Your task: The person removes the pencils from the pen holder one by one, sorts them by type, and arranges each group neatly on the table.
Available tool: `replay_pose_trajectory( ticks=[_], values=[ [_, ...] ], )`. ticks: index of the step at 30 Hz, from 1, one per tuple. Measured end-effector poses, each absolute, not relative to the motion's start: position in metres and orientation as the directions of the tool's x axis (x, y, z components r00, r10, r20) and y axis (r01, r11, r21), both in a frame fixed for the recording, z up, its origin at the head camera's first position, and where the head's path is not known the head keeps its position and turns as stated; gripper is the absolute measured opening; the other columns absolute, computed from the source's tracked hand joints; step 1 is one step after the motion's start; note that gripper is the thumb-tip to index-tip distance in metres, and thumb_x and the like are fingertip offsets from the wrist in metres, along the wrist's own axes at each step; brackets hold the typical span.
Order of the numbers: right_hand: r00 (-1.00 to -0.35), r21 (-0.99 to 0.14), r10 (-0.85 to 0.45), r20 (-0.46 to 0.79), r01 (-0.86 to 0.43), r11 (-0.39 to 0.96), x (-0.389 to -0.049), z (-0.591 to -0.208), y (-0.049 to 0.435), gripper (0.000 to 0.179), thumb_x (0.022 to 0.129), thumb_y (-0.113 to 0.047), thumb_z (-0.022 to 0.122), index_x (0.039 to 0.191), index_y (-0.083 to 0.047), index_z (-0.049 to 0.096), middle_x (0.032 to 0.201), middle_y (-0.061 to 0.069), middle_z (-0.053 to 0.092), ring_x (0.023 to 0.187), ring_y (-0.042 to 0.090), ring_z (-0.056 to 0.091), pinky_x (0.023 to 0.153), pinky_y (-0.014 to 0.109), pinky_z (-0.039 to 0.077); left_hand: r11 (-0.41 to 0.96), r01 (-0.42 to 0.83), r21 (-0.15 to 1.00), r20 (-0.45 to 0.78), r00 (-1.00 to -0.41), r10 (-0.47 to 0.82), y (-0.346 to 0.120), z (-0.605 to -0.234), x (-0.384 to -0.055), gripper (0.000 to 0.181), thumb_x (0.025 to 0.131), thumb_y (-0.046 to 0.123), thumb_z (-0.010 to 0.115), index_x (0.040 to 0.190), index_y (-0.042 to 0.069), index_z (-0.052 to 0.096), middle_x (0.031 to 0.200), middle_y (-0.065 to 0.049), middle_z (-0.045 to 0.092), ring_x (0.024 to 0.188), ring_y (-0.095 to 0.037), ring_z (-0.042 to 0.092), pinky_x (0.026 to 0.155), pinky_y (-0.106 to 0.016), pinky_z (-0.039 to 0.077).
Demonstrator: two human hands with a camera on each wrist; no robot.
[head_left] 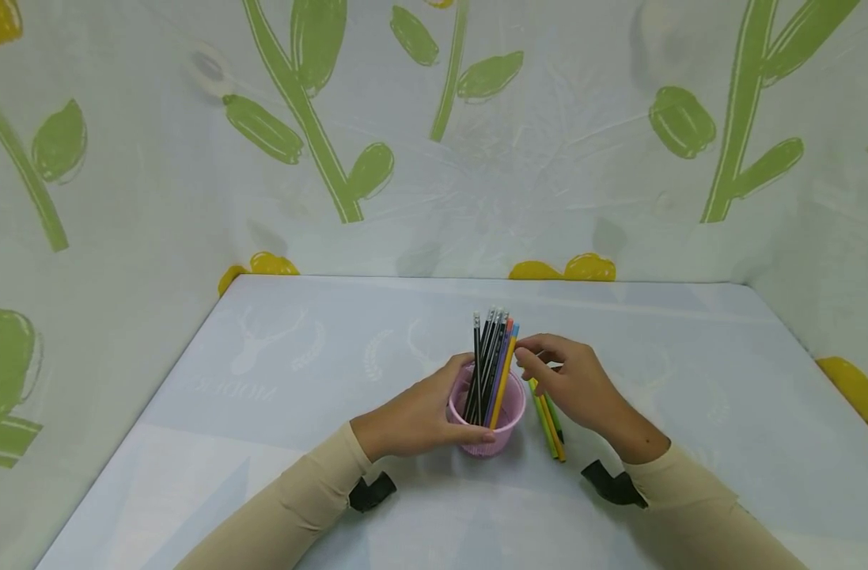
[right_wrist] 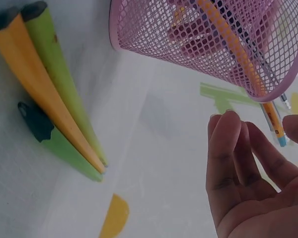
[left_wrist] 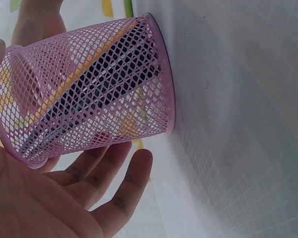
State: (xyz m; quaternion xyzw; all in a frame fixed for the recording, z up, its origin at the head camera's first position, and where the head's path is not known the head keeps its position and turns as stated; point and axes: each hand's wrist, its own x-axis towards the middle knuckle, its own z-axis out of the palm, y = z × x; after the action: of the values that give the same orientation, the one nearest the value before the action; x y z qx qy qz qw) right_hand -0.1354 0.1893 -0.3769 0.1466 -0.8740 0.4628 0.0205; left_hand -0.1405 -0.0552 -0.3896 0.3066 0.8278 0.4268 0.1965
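A pink mesh pencil cup (head_left: 485, 449) stands on the table, holding several black pencils (head_left: 484, 372) with silvery ends, a purple one, and an orange pencil with a blue end (head_left: 506, 381). They lean toward the far side. My left hand (head_left: 421, 413) grips the cup by its rim and side, thumb across the near edge. Just right of the cup is my right hand (head_left: 579, 388), fingers loosely bent with nothing between them. In the right wrist view its thumb is close to the blue pencil end (right_wrist: 281, 141), apparently without touching.
Beside the cup, under the right hand, lie an orange pencil (right_wrist: 47, 87), a yellow-green pencil (right_wrist: 62, 74) and a green pencil (right_wrist: 72, 158), side by side. The pale printed table (head_left: 263, 475) meets a curtain (head_left: 547, 182) with green plant prints at the back and sides.
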Motion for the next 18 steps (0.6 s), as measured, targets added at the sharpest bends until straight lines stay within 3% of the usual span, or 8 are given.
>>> replay_pose_trajectory(
  ticks=[10, 18],
  values=[
    [-0.941, -0.77, -0.249, 0.23, -0.332, 0.545, -0.136, -0.384, 0.184, 0.019, 0.098, -0.024, 0.066, 0.107, -0.009, 0.071, 0.093, 0.002, 0.07, 0.079, 0.012, 0.063, 0.071, 0.024, 0.056, 0.439, 0.338, 0.833, -0.059, -0.733, 0.677, -0.055, -0.39, -0.141, 0.098, 0.081, 0.053, 0.079, 0.155, 0.028, 0.019, 0.129, 0.009, 0.058, 0.119, -0.003, 0.056, 0.107, -0.034, 0.045],
    [-0.928, -0.735, -0.253, 0.272, -0.37, 0.568, -0.136, -0.388, 0.182, 0.014, 0.096, -0.022, 0.069, 0.104, -0.011, 0.072, 0.093, -0.001, 0.071, 0.085, 0.012, 0.063, 0.073, 0.026, 0.055, 0.438, 0.351, 0.828, -0.05, -0.73, 0.681, -0.055, -0.392, -0.142, 0.099, 0.08, 0.055, 0.078, 0.155, 0.028, 0.019, 0.127, 0.009, 0.059, 0.117, -0.003, 0.057, 0.105, -0.034, 0.046]
  ],
)
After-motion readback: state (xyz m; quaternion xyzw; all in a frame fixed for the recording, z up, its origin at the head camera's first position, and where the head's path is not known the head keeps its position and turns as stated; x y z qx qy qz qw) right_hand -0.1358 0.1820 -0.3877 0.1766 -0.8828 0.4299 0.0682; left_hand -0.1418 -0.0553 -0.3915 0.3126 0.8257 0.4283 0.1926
